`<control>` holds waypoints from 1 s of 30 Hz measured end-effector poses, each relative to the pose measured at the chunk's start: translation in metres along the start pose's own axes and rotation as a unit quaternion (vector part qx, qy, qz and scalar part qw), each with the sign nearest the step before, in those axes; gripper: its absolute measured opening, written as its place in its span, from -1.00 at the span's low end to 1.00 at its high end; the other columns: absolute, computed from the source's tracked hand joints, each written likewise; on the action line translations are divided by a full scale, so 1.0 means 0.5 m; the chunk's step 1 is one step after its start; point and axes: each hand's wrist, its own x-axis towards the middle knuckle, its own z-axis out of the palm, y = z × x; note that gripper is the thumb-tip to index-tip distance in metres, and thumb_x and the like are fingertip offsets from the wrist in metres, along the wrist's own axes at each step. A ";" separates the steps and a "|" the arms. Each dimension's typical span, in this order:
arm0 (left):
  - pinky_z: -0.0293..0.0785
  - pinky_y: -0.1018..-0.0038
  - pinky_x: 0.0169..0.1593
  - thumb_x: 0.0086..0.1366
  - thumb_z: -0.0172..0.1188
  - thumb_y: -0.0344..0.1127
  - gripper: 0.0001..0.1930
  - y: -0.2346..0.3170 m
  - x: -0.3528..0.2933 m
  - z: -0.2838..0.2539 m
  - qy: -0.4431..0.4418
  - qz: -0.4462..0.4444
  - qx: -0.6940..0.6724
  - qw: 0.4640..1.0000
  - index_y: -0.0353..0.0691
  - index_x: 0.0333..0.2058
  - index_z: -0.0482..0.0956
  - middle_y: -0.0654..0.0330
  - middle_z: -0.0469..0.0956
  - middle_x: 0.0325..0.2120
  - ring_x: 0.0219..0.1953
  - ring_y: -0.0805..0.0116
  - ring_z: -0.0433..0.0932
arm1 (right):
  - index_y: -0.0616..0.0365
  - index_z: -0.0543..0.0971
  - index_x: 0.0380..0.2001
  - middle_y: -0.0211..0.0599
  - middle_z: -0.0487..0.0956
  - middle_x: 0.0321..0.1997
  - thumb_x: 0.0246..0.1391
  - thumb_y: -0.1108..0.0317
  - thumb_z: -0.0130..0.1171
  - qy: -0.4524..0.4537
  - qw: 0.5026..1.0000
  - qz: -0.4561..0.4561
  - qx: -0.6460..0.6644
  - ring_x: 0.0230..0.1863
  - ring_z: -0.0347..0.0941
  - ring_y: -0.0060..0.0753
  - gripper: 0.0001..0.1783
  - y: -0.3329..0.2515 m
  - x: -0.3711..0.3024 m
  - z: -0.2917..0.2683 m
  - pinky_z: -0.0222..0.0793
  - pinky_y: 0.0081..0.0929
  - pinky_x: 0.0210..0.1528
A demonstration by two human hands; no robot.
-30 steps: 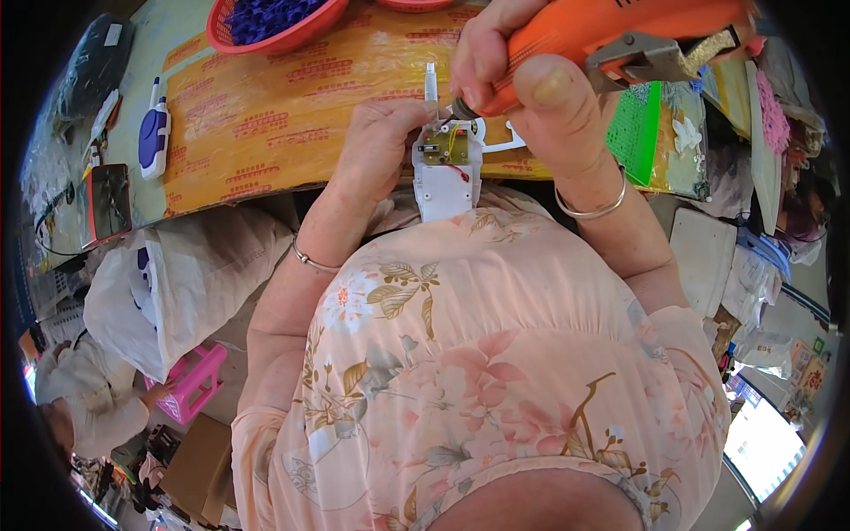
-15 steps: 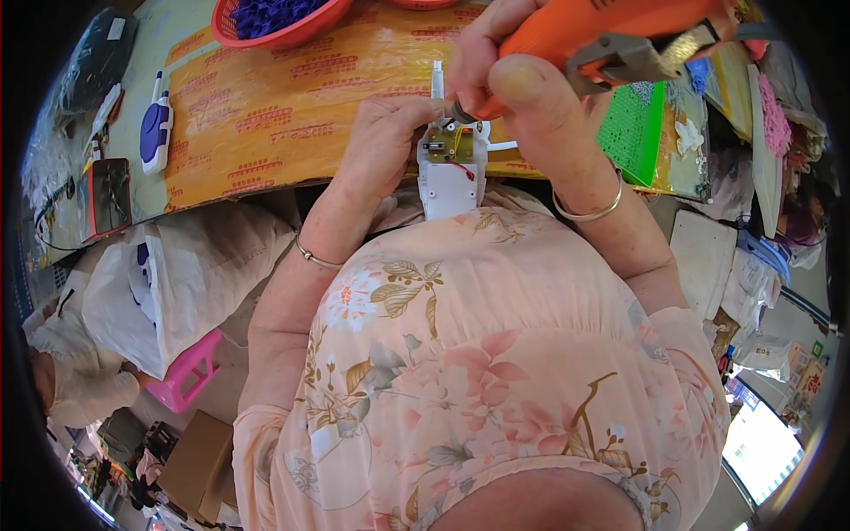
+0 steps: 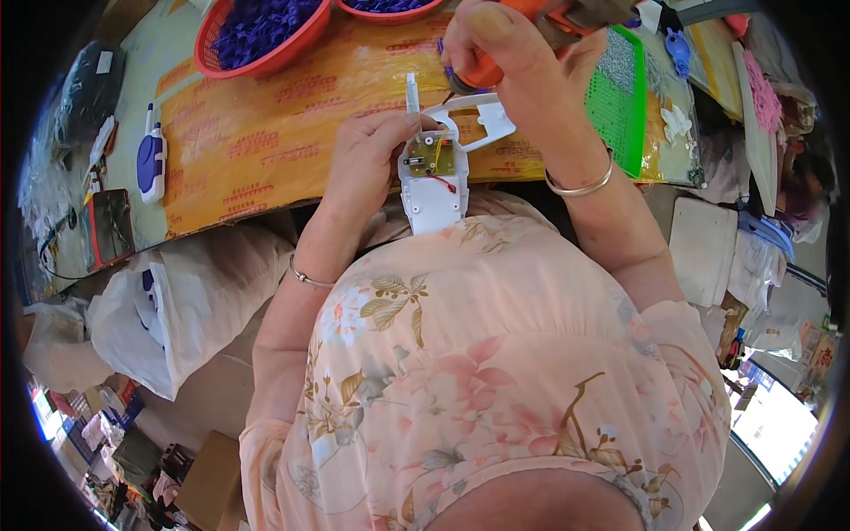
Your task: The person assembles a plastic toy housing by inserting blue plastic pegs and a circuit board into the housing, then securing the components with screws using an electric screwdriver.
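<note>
My left hand (image 3: 372,150) grips the upper left side of a white plastic housing (image 3: 434,208), which rests at the table's front edge against my blouse. Inside the housing lies a green circuit board (image 3: 431,159) with yellow and red wires. A white loop-shaped plastic part (image 3: 498,124) sticks out at its upper right. My right hand (image 3: 531,80) is wrapped round an orange power screwdriver (image 3: 482,73). Its dark tip hangs above the housing's top end, apart from the board. A small purple bit shows by the right fingertips, too small to name.
Red baskets (image 3: 205,53) of purple parts stand at the back. A green tray (image 3: 630,159) with small metal pieces lies to the right. At left are a white-and-purple device (image 3: 152,164) and a red-and-black box (image 3: 108,226). A white sack (image 3: 199,305) hangs below the table's edge.
The screwdriver's tip has lifted off the housing, and the right hand has moved up and away. The housing has shifted slightly left with my left hand, and its loop-shaped part shows more fully.
</note>
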 end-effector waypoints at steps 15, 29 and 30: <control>0.48 0.60 -0.27 0.25 0.05 -0.36 -0.75 0.000 0.001 0.003 -0.045 0.033 -0.025 0.998 -0.44 -0.29 0.62 0.14 0.62 -0.34 -0.38 0.52 0.54 | 0.15 0.46 -0.43 -0.52 0.45 -0.59 -0.06 0.36 0.36 0.000 0.994 -0.050 0.093 -0.59 0.33 -0.76 -0.76 0.012 0.008 0.022 0.26 -0.71 -0.53; 0.50 0.56 -0.23 0.24 0.05 -0.40 -0.77 -0.007 0.008 -0.002 -0.065 0.044 -0.036 0.996 -0.46 -0.34 0.62 0.08 0.61 -0.28 -0.36 0.47 0.54 | 0.14 0.46 -0.43 -0.52 0.46 -0.62 -0.06 0.33 0.36 0.013 0.992 -0.031 0.118 -0.61 0.33 -0.77 -0.75 0.012 0.003 0.023 0.25 -0.73 -0.56; 0.50 0.55 -0.23 0.24 0.05 -0.40 -0.77 -0.008 0.009 -0.002 -0.062 0.045 -0.047 0.996 -0.47 -0.33 0.61 0.07 0.60 -0.27 -0.34 0.46 0.54 | 0.14 0.46 -0.43 -0.52 0.46 -0.62 -0.06 0.33 0.36 0.013 0.992 -0.031 0.118 -0.61 0.33 -0.77 -0.75 0.005 0.002 0.022 0.25 -0.73 -0.56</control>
